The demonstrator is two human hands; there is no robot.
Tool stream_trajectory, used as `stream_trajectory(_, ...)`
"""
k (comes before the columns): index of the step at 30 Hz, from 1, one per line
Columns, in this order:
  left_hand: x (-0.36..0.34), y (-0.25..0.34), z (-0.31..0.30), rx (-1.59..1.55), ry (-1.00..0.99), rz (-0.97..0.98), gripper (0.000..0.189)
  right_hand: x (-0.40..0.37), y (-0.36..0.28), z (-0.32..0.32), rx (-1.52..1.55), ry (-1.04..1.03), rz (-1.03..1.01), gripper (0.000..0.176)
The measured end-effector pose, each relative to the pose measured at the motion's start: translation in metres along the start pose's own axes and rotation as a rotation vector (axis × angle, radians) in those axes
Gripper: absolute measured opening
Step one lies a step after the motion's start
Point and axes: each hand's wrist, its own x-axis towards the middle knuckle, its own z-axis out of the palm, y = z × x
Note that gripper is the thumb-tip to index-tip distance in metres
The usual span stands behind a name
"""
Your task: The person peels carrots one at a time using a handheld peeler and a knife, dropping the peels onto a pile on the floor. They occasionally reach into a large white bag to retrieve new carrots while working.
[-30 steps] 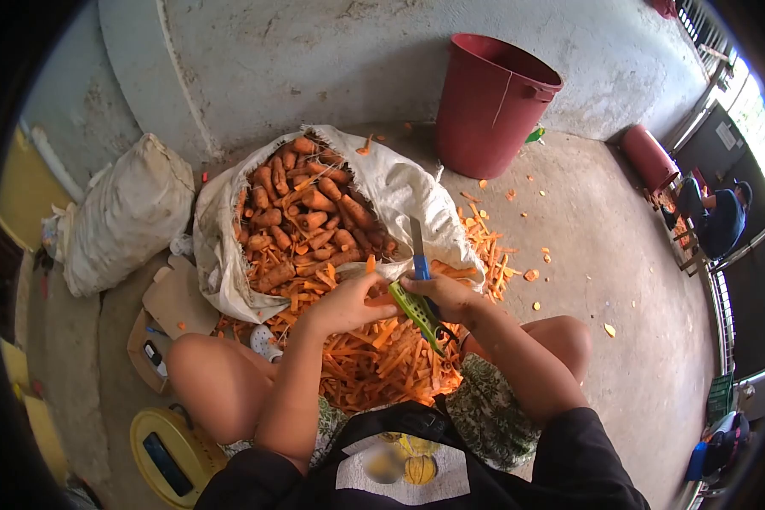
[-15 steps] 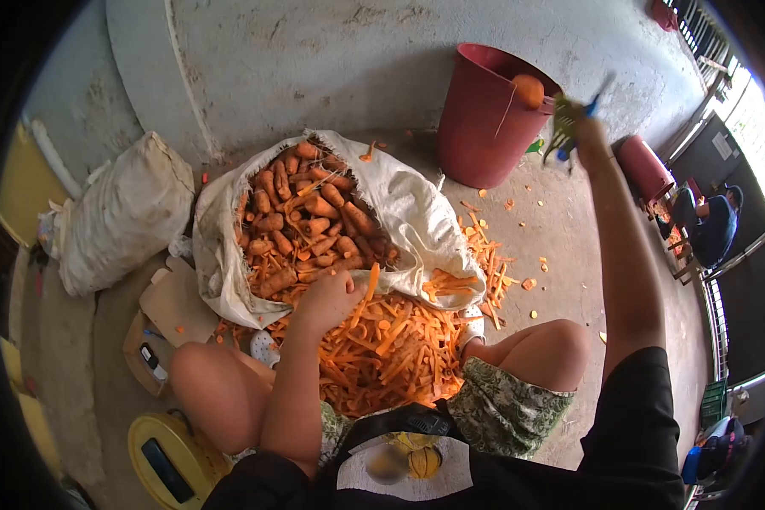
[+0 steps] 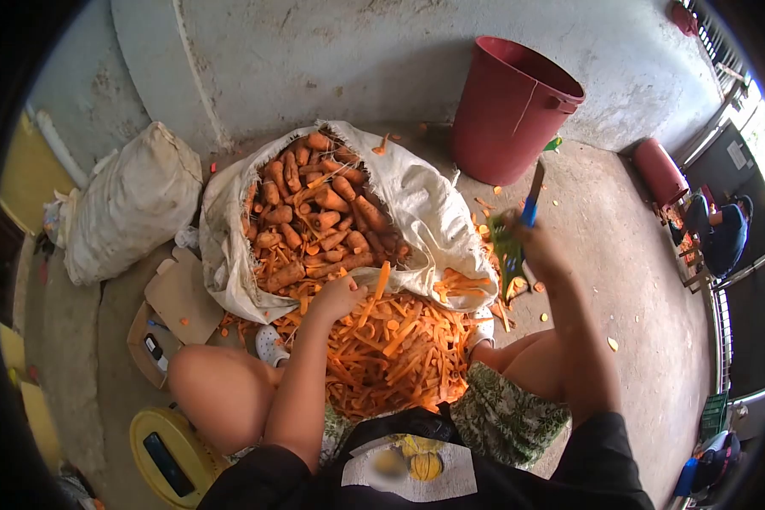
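My left hand [image 3: 340, 297] is closed over the near edge of the carrot pile, beside an upright orange strip; what it holds, if anything, is hidden. To the right, my right hand [image 3: 533, 242] grips a knife [image 3: 531, 200] with a blue handle, blade pointing up, along with a green tool [image 3: 508, 246] that is blurred. An open white sack [image 3: 425, 195] holds many carrots [image 3: 314, 221]. Orange peelings [image 3: 391, 357] lie heaped between my legs, below the sack.
A red bin [image 3: 510, 119] stands by the wall. At left are a full white sack [image 3: 136, 204], an open cardboard box [image 3: 183, 297] and a yellow bucket [image 3: 140, 425] with a phone on its lid. A person [image 3: 727, 234] sits at far right.
My right hand has come down and left from the red bin's rim, still with the knife and green tool. The orange piece at the rim is out of sight. My left hand stays near the pile.
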Motion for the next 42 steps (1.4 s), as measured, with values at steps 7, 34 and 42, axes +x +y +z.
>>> stream_trajectory(7,0.095,-0.033,0.041,-0.107,0.159,-0.026,0.027,-0.012,-0.007,0.008,-0.555,0.041,0.024,0.023)
stream_trajectory(34,0.312,-0.025,0.033,1.070,0.128,0.272,0.028,0.052,0.047,-0.045,-0.849,-0.175,0.027,0.017)
stream_trajectory(42,0.295,-0.028,0.007,0.897,-0.047,0.180,0.042,0.047,0.032,-0.041,-0.860,-0.192,0.118,0.016)
